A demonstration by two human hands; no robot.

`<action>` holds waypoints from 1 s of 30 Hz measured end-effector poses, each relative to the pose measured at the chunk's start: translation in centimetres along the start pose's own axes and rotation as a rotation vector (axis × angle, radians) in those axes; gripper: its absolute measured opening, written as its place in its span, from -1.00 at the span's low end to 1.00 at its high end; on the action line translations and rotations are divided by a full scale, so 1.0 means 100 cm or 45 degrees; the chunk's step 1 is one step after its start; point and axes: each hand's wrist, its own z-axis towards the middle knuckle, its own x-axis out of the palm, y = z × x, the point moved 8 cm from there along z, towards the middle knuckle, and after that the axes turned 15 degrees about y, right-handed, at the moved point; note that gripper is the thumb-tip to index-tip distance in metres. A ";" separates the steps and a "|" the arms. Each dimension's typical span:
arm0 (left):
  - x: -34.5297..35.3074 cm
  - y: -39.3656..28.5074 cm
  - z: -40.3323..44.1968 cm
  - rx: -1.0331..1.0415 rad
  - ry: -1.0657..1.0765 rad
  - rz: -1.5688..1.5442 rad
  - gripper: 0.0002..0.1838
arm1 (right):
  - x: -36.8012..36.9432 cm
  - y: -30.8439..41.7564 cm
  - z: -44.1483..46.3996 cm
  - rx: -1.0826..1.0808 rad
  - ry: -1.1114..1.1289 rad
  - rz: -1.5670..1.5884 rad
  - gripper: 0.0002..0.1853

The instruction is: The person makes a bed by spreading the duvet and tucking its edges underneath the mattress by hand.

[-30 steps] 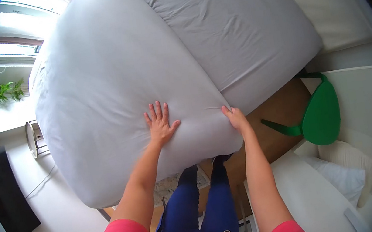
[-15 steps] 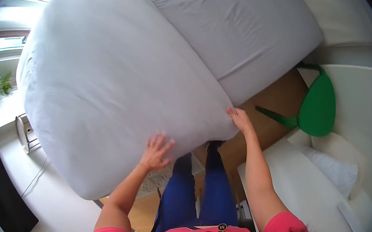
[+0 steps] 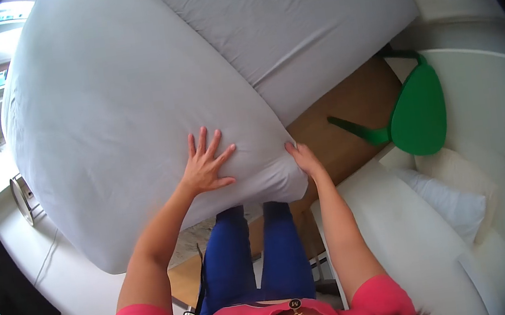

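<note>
Pressing flat on the pale cover (image 3: 105, 107), the left hand (image 3: 203, 167) has its fingers fanned wide near the bed's near edge and has hold of nothing. The right hand (image 3: 306, 159) is closed in a pinch on the cover's right border, by its near corner, with the thumb on top; the fingers beneath are mostly hidden.

The cover lies across the left part of the bed, its border running slantwise from the far edge to that near right corner. Over most of its breadth it is spread and fairly smooth, and it hangs down over the near edge, just in front of the person's legs (image 3: 229, 269). Judging by this, the spreading looks well along. The near right corner appears the least finished part: creases gather below the right hand, and the cloth bunches there. Beyond the border, toward the bed's far right, the grey sheet (image 3: 284, 13) is uncovered and wrinkled. Whether the cover's left side and far edge are settled does not show clearly. A green chair (image 3: 418, 110) stands beside the bed, to the right.
</note>
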 end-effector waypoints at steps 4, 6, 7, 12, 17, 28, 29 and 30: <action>0.024 0.007 0.009 -0.007 -0.047 0.062 -0.09 | -0.005 0.023 0.026 -0.064 -0.121 -0.079 -0.45; 0.033 0.012 0.013 0.000 -0.111 0.045 -0.11 | -0.001 -0.001 0.045 0.023 -0.305 -0.203 -0.49; 0.037 0.012 0.015 0.004 -0.132 0.054 -0.12 | 0.000 -0.001 0.047 -0.080 -0.418 -0.185 -0.51; 0.043 0.014 0.020 0.097 -0.283 0.162 -0.17 | 0.005 0.005 0.051 -0.152 -0.689 -0.168 -0.57; 0.055 0.024 0.022 0.133 -0.363 0.188 -0.18 | 0.002 -0.009 0.081 -0.035 -0.655 -0.273 -0.63; 0.052 0.030 0.036 0.190 -0.614 0.133 -0.21 | -0.013 -0.053 0.152 -0.741 -1.181 0.107 -0.84; 0.050 0.030 0.035 0.206 -0.642 0.136 -0.22 | -0.015 -0.047 0.155 -0.841 -1.156 0.194 -0.83; 0.047 0.030 0.035 0.207 -0.660 0.150 -0.22 | -0.015 -0.040 0.154 -0.938 -1.132 0.284 -0.80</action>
